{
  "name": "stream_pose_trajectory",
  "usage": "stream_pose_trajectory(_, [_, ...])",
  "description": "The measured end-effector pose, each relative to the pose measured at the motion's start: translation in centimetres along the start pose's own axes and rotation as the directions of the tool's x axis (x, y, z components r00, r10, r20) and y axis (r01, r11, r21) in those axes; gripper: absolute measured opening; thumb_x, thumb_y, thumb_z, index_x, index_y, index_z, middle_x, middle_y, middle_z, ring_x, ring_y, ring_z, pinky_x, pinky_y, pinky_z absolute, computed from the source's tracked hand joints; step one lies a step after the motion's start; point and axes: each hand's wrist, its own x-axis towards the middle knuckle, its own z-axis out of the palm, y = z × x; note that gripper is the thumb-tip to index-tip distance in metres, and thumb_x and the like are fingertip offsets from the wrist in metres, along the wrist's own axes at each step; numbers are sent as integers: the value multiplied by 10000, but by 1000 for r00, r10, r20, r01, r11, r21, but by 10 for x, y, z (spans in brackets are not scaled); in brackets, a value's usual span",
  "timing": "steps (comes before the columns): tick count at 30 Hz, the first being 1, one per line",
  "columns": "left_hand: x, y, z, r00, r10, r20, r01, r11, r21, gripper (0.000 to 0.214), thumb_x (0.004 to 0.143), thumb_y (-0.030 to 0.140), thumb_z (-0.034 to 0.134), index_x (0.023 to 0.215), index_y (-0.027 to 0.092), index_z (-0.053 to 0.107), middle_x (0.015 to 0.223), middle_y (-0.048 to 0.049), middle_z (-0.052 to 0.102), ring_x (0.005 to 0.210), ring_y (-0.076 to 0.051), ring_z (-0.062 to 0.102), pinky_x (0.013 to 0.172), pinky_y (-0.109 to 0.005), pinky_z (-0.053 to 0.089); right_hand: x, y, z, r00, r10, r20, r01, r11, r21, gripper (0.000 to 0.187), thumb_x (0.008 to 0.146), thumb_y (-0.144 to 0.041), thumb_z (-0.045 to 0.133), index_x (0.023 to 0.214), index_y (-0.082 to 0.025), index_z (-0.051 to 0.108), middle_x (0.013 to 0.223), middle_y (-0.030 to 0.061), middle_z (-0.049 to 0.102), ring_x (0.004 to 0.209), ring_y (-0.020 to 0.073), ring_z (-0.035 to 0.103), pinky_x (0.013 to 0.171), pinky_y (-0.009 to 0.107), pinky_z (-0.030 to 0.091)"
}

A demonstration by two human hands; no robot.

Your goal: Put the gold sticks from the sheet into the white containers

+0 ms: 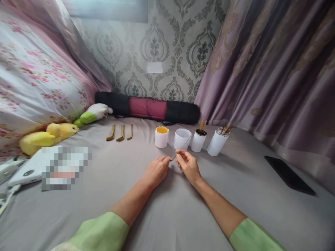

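Observation:
Between my two hands a thin brown stick (186, 142) slants up to the right, in front of a white cup. My left hand (157, 170) is closed in a pinch on its lower end. The thumb and forefinger of my right hand (190, 168) pinch it higher up, the other fingers curled loosely. Just beyond stand a white cup with orange-yellow inside (161, 140), the white cup with a ragged rim (180, 140), a white cup of thin sticks (198, 143) and a wrapped jar (217, 144) with more sticks. Bundles of bent golden-brown sticks (121, 133) lie to the left.
A grey sheet (167, 216) covers the surface. To the right lies a black phone (289, 175). At the left are a yellow plush toy (49, 137), a green-and-white plush toy (92, 114) and a white device (32, 169) with a cable. A black-and-maroon long bag (148, 107) lies along the wall.

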Motion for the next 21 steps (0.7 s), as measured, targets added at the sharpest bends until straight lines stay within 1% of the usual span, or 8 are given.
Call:
stream_pose_trajectory(6, [0,1,0,1000,-12,28,12,1000,8,311,871,206,285,1071,179,520,942,-69,595,880,-172,549,725,-262,421,1,3,0,1000,13,-12,-13,1000,-28,308,750,-411,521,903,-146,552,618,-11,510,472,68,438,396,177,350])
stream_pose_trajectory(10, [0,-1,3,1000,-15,11,15,1000,-24,305,871,212,285,1053,189,529,927,-65,598,847,-165,558,719,-260,420,2,4,0,1000,11,-18,-12,1000,-21,321,740,-432,523,877,-144,557,604,-14,505,454,63,430,384,175,339])
stream_pose_trajectory(16, [0,-3,10,997,-8,-81,-6,985,-173,277,869,213,299,995,191,545,887,-62,605,826,-162,562,722,-265,420,3,7,0,999,24,-28,-25,1000,-13,345,733,-459,521,877,-146,552,603,-13,502,448,67,425,379,179,340])
stream_pose_trajectory(21, [1,-2,9,991,-21,-131,-21,952,-305,266,868,214,312,939,185,567,854,-58,619,806,-147,572,718,-244,413,3,8,0,999,34,-36,-34,999,-17,328,743,-443,515,881,-147,548,602,-13,501,448,67,423,377,175,339])
